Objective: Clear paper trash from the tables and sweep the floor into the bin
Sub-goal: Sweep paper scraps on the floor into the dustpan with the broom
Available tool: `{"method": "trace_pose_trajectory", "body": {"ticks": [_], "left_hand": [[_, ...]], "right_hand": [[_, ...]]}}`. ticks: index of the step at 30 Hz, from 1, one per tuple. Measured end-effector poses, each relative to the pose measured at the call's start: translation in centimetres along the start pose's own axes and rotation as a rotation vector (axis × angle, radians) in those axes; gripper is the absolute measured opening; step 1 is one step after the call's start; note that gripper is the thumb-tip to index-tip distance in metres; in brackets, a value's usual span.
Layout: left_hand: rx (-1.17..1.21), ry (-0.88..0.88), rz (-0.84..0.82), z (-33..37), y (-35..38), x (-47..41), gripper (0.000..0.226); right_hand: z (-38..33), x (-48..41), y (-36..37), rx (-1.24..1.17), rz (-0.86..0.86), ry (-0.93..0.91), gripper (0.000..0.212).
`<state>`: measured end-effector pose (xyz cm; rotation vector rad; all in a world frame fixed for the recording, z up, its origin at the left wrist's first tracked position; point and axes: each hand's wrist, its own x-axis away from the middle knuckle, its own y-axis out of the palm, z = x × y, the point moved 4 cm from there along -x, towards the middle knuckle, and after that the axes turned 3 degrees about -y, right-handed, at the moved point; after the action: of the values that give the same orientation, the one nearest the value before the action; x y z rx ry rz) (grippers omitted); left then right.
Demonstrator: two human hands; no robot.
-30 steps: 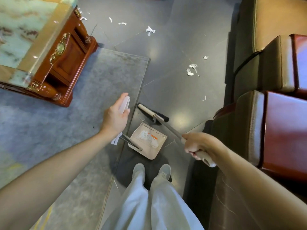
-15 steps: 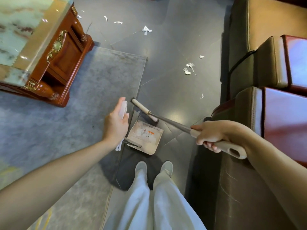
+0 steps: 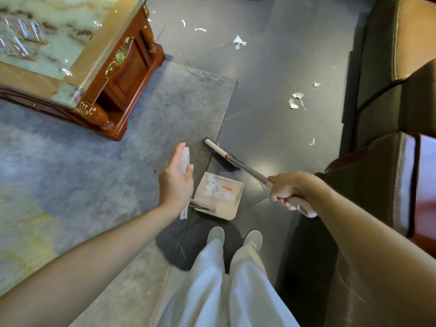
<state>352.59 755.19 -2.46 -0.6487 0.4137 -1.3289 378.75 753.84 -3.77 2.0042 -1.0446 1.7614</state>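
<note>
- The floor [image 3: 278, 74] is laid with large, glossy, dark grey tiles, with thin pale joint lines crossing at angles.
- A soft patch of reflected light [image 3: 271, 166] lies on the tiles near the middle.
- A grey rug [image 3: 99, 166] with a mottled pile covers the left side, and one corner reaches toward the centre.
- A low table [image 3: 132, 67] of carved red-brown wood stands at upper left, with gilded ornaments and turned legs.
- Its tabletop [image 3: 54, 38] is pale green marbled stone with a tan border.
- Brown leather seats [image 3: 387, 67] line the right edge, with glossy red-brown wooden arms [image 3: 427, 185].
</note>
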Motion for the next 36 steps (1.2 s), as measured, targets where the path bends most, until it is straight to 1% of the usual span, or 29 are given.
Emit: {"method": "trace_pose_trajectory", "body": {"ticks": [2,4,5,7,9,11,16,20,22,25,27,31,33,36], "left_hand": [[0.066,-0.049,0.006,0.4,0.4,-0.4,0.051],[0.115,-0.083,-0.017,1.1,1.0,-0.9,0.052],[0.109,-0.069,-0.035,1.5,1.3,-1.1,0.052],[0.055,0.015,-0.081,2.2,2.0,-1.1,0.053],[0.008,0.091,-0.143,2.6,2.4,-0.9,0.055],[0.001,0.121,-0.185,3.0,2.7,-1.2,0.055],[0.018,0.191,-0.195,6.1,4.2,-4.0,0.053],[0.054,0.206,-0.243,10.1,7.4,-6.9,0.053],[0.06,0.218,-0.266,12.3,9.7,-8.3,0.053],[0.038,0.252,-0.278,15.0,13.7,-10.1,0.053],[0.014,0.273,-0.285,16.7,16.1,-11.2,0.052],[-0.051,0.305,-0.266,19.3,18.9,-13.5,0.052],[-0.087,0.323,-0.237,19.9,19.3,-14.7,0.052],[-0.106,0.295,-0.232,20.1,19.3,-15.7,0.052]], "right_hand": [[1.3,0.4,1.1,-0.048,-0.051,0.065,0.065],[2.7,1.7,1.3,-0.069,-0.106,0.123,0.063],[3.2,2.4,0.9,-0.081,-0.128,0.155,0.061],[3.9,4.0,-0.6,-0.102,-0.174,0.193,0.057],[4.1,5.2,-2.6,-0.124,-0.201,0.195,0.058],[4.3,6.1,-4.2,-0.16,-0.191,0.189,0.059],[5.5,6.8,-7.7,-0.289,-0.082,0.124,0.057],[7.7,5.8,-12.2,-0.416,0.018,0.087,0.038],[9.2,5.0,-14.9,-0.424,0.09,0.076,0.033],[11.9,3.3,-19.3,-0.411,0.21,0.073,0.034],[13.8,2.2,-22.2,-0.405,0.297,0.085,0.039],[17.1,0.5,-26.4,-0.267,0.437,0.11,0.047],[18.3,-0.8,-27.5,-0.235,0.458,0.13,0.048],[19.3,-3.1,-27.9,-0.272,0.417,0.166,0.045]]}}
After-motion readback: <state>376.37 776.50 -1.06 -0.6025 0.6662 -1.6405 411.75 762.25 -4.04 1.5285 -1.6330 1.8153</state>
